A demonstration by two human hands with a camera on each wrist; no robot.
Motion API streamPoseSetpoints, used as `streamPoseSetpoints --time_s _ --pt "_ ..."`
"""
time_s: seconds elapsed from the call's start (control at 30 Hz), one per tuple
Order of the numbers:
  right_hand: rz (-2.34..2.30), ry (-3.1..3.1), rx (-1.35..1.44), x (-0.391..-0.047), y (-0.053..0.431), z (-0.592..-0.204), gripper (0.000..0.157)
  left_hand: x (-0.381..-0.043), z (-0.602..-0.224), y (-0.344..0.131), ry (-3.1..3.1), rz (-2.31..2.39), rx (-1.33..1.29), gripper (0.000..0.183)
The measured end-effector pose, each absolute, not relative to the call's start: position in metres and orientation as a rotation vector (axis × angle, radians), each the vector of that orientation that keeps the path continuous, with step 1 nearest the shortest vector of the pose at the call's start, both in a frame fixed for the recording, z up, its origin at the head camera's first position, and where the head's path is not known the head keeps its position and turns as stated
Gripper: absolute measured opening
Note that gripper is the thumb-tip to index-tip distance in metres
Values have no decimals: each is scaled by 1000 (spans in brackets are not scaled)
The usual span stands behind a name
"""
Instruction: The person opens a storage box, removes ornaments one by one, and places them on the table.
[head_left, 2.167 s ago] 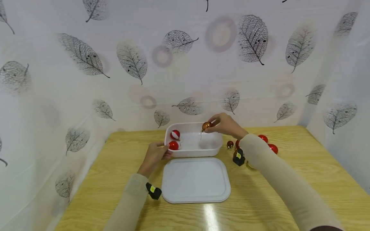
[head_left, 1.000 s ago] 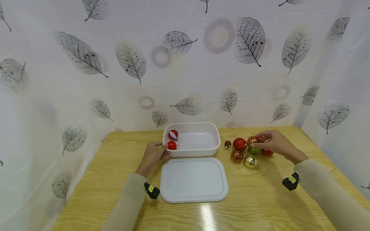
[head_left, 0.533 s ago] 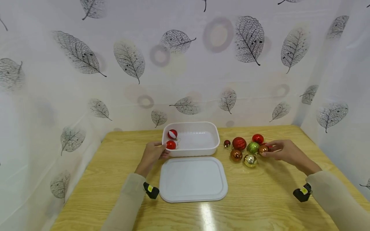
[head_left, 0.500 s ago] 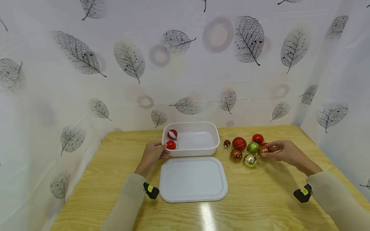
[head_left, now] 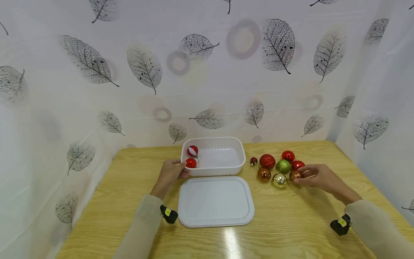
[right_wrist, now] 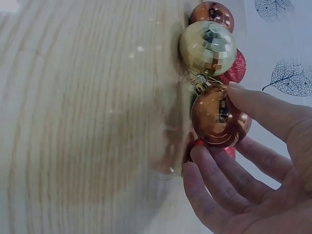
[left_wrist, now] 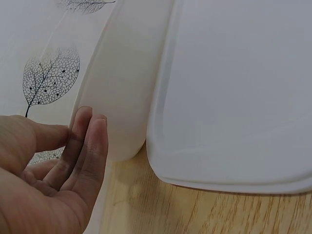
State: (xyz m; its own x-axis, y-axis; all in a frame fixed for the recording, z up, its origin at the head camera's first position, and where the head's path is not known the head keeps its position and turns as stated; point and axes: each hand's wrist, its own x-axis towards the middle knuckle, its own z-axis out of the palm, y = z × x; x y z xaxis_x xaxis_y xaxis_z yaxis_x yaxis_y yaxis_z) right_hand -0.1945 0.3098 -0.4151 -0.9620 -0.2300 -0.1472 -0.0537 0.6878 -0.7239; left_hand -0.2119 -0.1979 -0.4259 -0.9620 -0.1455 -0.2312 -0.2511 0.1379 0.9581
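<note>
My left hand (head_left: 169, 175) pinches the rim of the white plastic container (head_left: 240, 151) at its front left corner; thumb and fingers lie on either side of the wall (left_wrist: 126, 78). Inside the container are a red-and-white Christmas bauble (head_left: 192, 150) and a shiny red bauble (head_left: 191, 163). At the right, my right hand (head_left: 321, 178) holds a copper bauble (right_wrist: 217, 117) between thumb and fingers, its gold cap turned toward the faceted gold bauble (head_left: 279, 181). A red bauble (head_left: 297, 165) sits just behind it.
Around the gold bauble lie a green bauble (head_left: 283, 166), a glittery red one (head_left: 267, 161), another copper one (head_left: 263, 174), a shiny red one (head_left: 288, 155) and a small dark red one (head_left: 253, 161). A white lid (head_left: 216, 201) lies before the container. A leaf-patterned curtain (head_left: 207, 90) hangs behind.
My right hand has carried the copper bauble from above the container to the group at the right, then forward to beside the gold bauble. My left hand has stayed at the container's corner.
</note>
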Motion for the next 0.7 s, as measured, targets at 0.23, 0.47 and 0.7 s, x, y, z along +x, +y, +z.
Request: streamPoseSetpoints --time_s 0.23,0.47,0.7 --pt "-1101 2692 -178 -191 309 -421 67 -212 -427 -198 2301 1978 -400 40" --pt "-1110 2694 -182 -190 309 -422 66 -212 -426 -198 2290 1986 -399 41" --pt "-1115 2689 -198 -190 309 -419 67 -212 -426 -198 2294 1980 -400 40"
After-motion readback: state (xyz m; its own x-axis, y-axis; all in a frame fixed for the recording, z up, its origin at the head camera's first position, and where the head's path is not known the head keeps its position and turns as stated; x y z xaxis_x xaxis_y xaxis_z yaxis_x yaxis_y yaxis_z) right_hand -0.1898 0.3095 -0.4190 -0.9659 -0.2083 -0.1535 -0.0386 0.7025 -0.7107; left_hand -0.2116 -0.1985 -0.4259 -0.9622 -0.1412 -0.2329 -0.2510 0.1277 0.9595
